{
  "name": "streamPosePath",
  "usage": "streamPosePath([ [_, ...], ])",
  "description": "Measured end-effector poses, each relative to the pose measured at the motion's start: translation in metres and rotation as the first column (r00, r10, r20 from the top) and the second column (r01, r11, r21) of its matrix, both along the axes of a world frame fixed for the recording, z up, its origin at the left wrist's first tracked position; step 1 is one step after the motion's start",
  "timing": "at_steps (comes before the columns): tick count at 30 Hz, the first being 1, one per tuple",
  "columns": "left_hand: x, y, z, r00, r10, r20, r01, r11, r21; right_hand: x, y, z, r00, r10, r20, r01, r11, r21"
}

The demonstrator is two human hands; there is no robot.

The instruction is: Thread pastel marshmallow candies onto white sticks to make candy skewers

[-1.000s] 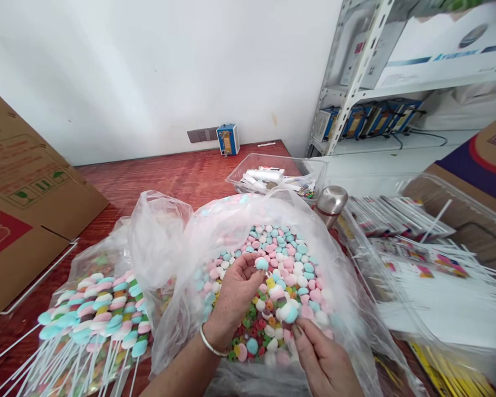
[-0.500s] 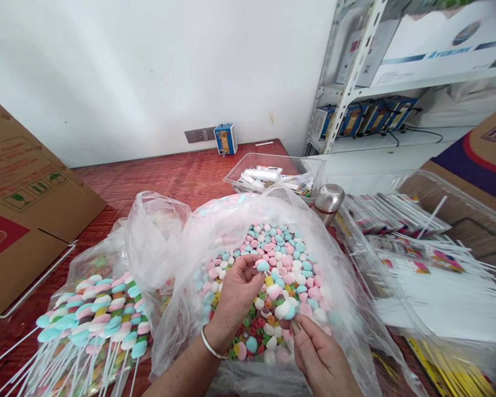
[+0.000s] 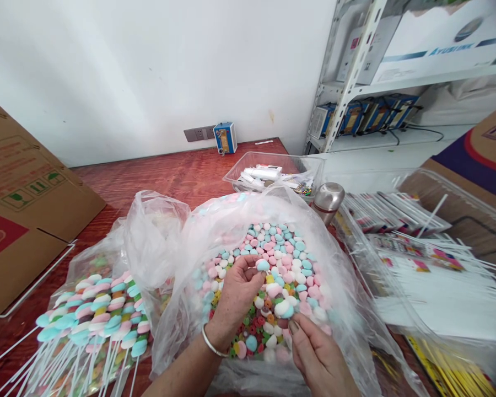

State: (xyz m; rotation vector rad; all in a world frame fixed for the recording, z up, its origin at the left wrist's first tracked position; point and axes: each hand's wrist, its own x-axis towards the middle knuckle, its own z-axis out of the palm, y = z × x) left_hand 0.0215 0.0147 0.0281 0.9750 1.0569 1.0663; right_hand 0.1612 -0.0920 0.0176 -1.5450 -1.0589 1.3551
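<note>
Fingers (image 3: pixel 257 281) of the left hand (image 3: pixel 236 292) are pinching a blue candy (image 3: pixel 263 266), the right hand's (image 3: pixel 320 353) apparently a white-and-blue sweet (image 3: pixel 284 309), ideally without squashing them.

I watch through one camera, worn on the person's head, facing forward and down across the tabletop (image 3: pixel 169 179). The left grip (image 3: pixel 240 284) and right grip (image 3: pixel 318 353) sit close below the lens, over the bag (image 3: pixel 202 231) at mid-frame. Farther out, my view reaches the wall (image 3: pixel 169 66), with a box (image 3: pixel 33 215) cut by the left edge and the shelf (image 3: pixel 351 82) at upper right.
</note>
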Motion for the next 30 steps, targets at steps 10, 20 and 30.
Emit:
streamPosePath([
  [10,0.0,0.0,-0.001,1.0,0.0,-0.004,0.0,1.0,0.003,-0.001,0.0,0.007,1.0,0.001,-0.009,-0.001,1.0,-0.008],
  [20,0.005,-0.002,0.002,1.0,-0.002,-0.011,0.002,0.999,0.046,-0.013,-0.001,0.011,0.948,-0.04,-0.317,-0.023,0.981,-0.192],
  [30,0.004,-0.002,-0.004,0.998,-0.015,-0.056,0.022,0.993,0.116,-0.026,0.003,0.019,0.952,-0.119,-0.281,0.067,0.98,-0.19],
])
